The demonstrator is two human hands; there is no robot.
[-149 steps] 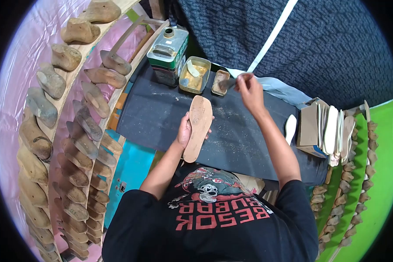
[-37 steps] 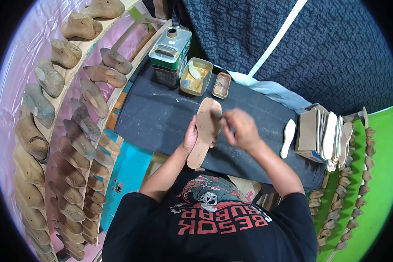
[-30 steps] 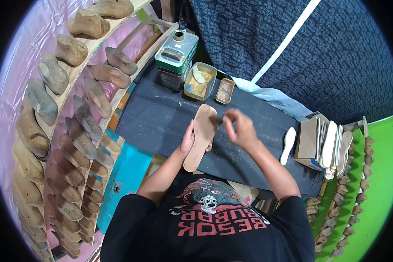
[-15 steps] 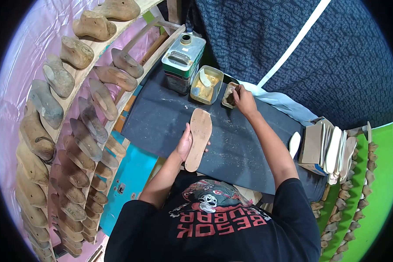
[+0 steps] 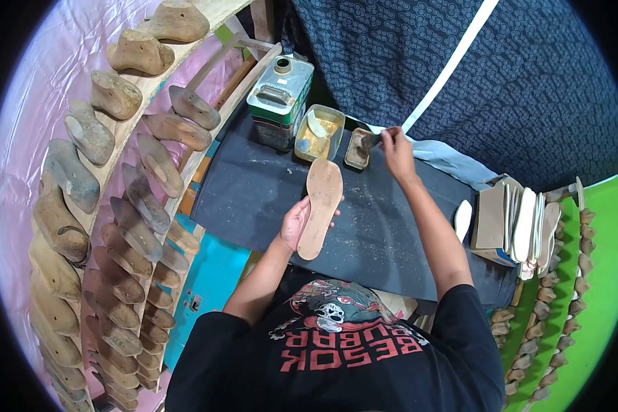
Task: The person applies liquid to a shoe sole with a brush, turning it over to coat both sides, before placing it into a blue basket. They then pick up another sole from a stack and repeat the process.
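Note:
A tan shoe insole (image 5: 323, 206) is gripped in my left hand (image 5: 296, 223), its flat face turned up over the table's near side. The thumb lies along one edge and fingertips show past the other. Pinched in my right hand (image 5: 398, 156) is a small dark brush-like tool (image 5: 369, 140), whose broad end is at a small rectangular dish (image 5: 356, 163) with brownish residue. To the left of this dish stands a larger clear plastic tub (image 5: 314, 157) holding a yellowish substance and a pale scraper-like piece (image 5: 316, 125).
A green and silver metal can (image 5: 276, 103) stands beside the tub on the dark-covered table (image 5: 384, 226). At right are a box of upright insoles (image 5: 522, 226) and a single white insole (image 5: 463, 220). Racks of wooden shoe lasts (image 5: 93, 134) line the left; a patterned cloth (image 5: 515, 96) hangs behind.
My right hand has drawn back to the right from the small dish, bringing the dark tool into view. My left hand has raised the insole slightly and tilted it.

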